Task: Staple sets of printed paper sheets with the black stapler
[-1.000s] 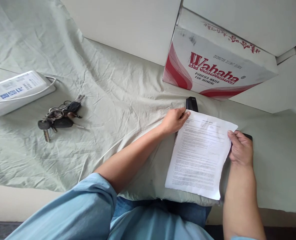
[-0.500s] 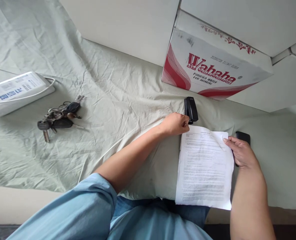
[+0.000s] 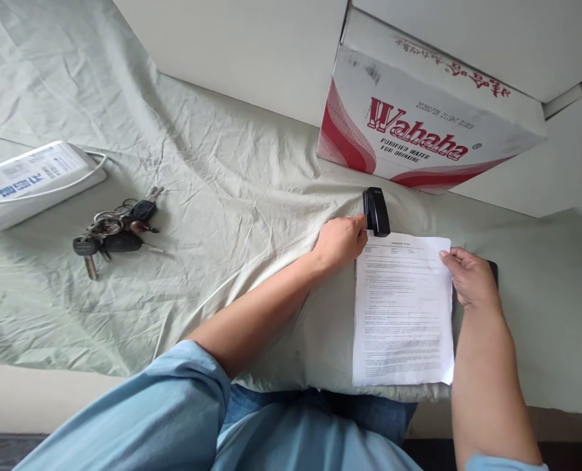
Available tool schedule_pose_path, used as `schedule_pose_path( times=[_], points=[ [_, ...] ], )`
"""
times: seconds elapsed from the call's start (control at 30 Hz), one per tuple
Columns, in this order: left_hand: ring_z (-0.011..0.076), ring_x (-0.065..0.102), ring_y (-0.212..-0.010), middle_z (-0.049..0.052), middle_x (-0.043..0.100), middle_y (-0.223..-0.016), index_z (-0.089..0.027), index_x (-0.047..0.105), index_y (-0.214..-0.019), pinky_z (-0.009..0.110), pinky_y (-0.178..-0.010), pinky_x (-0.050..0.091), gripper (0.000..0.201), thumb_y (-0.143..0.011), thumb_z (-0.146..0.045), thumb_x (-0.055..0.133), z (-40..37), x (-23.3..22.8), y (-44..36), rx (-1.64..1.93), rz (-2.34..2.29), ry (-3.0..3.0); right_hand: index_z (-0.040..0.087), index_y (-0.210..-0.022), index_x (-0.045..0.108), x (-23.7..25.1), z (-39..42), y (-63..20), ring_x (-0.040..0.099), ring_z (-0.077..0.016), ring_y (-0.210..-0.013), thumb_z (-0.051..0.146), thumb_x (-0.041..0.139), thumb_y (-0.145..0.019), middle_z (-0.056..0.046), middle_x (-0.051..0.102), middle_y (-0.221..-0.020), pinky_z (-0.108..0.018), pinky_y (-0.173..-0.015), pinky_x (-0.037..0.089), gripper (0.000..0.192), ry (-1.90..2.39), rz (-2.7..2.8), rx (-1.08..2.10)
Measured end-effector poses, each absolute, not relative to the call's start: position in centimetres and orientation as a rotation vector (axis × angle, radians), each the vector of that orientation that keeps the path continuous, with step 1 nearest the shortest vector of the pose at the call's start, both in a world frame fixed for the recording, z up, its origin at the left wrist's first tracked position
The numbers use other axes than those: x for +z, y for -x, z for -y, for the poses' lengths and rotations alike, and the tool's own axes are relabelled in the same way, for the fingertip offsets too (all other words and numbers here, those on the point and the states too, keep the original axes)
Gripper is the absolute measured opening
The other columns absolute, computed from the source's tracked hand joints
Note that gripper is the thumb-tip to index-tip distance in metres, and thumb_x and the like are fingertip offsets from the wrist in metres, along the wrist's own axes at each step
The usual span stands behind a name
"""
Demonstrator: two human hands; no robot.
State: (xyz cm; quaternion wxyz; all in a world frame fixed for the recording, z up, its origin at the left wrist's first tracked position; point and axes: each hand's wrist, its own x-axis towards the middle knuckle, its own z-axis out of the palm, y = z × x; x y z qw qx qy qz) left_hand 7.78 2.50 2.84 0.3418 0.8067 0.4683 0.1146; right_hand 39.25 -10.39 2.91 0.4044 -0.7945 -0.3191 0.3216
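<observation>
A printed sheet of paper [image 3: 403,314] lies in front of me, its lower edge close to the front of the cloth. My left hand [image 3: 340,242] is closed at the paper's upper left corner, fingers curled round its edge. Right beside those fingers, just above the sheet, rests a black stapler [image 3: 380,212]. With thumb and fingers, my right hand [image 3: 472,278] pinches the upper right edge of the paper. Behind that hand a flat black object [image 3: 493,269] shows only in part, so I cannot tell its kind.
A Wahaha water carton [image 3: 418,131] stands at the back against pale panels. To the left lie a bunch of keys [image 3: 118,232] and a white box-like device [image 3: 40,180] with a cable. A wrinkled pale green cloth [image 3: 251,176] covers the surface.
The sheet has shifted away from me and straightened, its top edge now at the stapler's near end. Both hands have moved slightly forward with it, covering more of the flat black object.
</observation>
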Motion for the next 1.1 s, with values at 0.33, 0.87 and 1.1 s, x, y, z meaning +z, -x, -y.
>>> schedule_pose_path(
  times=[0.33,0.87,1.1],
  points=[
    [0.0333,0.054,-0.176,0.009,0.064,-0.182,-0.027,0.081,-0.154,0.061,-0.14,0.049,0.068,-0.096,-0.002,0.054,-3.5,0.0,-7.3,0.727,-0.654,-2.247,0.031,-0.078,0.078,1.9,10.6,-38.9,0.064,-0.019,-0.054,0.069,0.104,-0.065,0.003,0.074,-0.062,-0.034,-0.052,0.055,0.048,1.908,0.859,0.758],
    [0.0359,0.068,-0.161,0.005,0.07,-0.174,-0.034,0.086,-0.149,0.078,-0.144,0.035,0.043,-0.119,-0.02,0.058,-1.5,2.4,-7.5,0.551,-0.926,-2.311,0.031,-0.08,0.078,1.0,11.4,-39.4,0.067,-0.021,-0.059,0.069,0.106,-0.065,0.001,0.078,-0.07,-0.037,-0.058,0.057,0.05,1.908,0.754,0.749],
    [0.0339,0.073,-0.154,0.005,0.069,-0.175,-0.035,0.085,-0.151,0.069,-0.141,0.041,0.045,-0.119,-0.022,0.056,-1.4,1.9,-7.7,0.58,-0.929,-2.278,0.026,-0.107,0.087,1.6,13.7,-37.8,0.086,-0.0322,-0.085,0.067,0.105,-0.074,-0.007,0.089,-0.09,-0.048,-0.08,0.073,0.056,1.835,0.755,0.822]
  ],
)
